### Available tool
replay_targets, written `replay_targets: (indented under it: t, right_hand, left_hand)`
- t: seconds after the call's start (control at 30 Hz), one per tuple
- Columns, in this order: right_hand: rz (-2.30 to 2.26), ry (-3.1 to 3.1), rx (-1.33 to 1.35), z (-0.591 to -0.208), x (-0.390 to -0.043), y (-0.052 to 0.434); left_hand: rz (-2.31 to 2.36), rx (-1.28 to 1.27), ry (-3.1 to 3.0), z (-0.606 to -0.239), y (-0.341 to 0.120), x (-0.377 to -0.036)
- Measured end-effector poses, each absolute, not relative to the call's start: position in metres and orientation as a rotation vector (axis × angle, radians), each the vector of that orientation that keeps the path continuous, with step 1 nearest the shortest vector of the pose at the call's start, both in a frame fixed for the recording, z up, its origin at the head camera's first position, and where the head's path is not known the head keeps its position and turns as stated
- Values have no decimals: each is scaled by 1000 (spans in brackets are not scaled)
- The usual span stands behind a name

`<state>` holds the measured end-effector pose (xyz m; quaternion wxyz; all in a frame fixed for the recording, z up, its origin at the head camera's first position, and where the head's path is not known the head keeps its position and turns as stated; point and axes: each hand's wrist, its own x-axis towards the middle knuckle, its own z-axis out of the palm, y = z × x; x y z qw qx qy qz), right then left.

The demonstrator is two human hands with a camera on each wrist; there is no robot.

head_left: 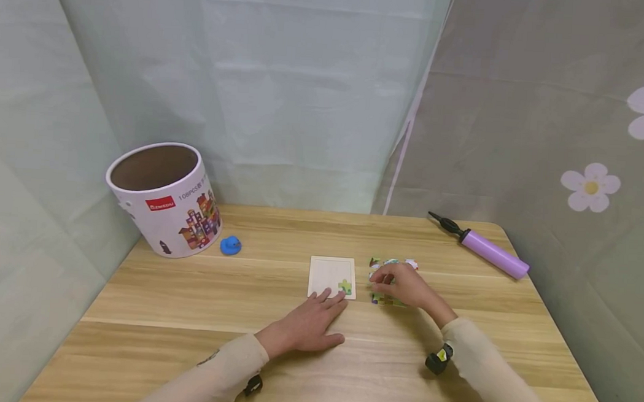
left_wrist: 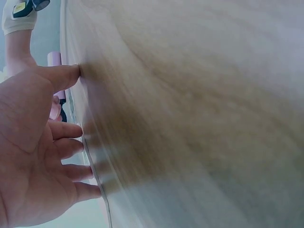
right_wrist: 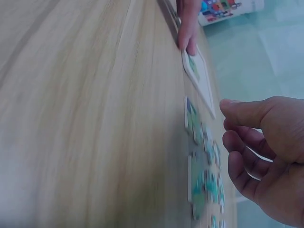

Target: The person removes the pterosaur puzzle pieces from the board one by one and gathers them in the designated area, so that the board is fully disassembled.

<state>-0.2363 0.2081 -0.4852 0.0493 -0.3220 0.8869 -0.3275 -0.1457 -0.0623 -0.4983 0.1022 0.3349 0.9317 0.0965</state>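
A pale square puzzle tray (head_left: 328, 274) lies on the table with one green jigsaw piece (head_left: 345, 285) in its near right corner. My left hand (head_left: 311, 323) is spread flat, its fingertips resting on the tray's near edge; the left wrist view shows the palm side of this hand (left_wrist: 38, 152). Just right of the tray lie several colourful jigsaw pieces (head_left: 380, 298), partly hidden by my right hand (head_left: 405, 284). In the right wrist view, the right hand (right_wrist: 275, 147) hovers above the pieces (right_wrist: 194, 180) with loosely bent fingers, and nothing shows between thumb and fingertips.
At the back left of the wooden table (head_left: 182, 315) stands a white printed bucket (head_left: 171, 216). Beside it sits a small blue rubber duck (head_left: 231, 245). A purple hand pump (head_left: 493, 253) with a black nozzle lies at the back right. Cloth curtains (head_left: 306, 101) hang behind the table.
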Motion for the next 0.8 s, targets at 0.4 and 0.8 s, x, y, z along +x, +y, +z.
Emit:
replay_targets:
  t: [0.4,0.8]
  right_hand:
    - [-986,2673,-942,-483,-245,177]
    - [-948,2637,-963,-490,-253,155]
  left_hand:
    - [337,982,2742,-494,-63,-145]
    - [327,954,2750,-492,-64,-147]
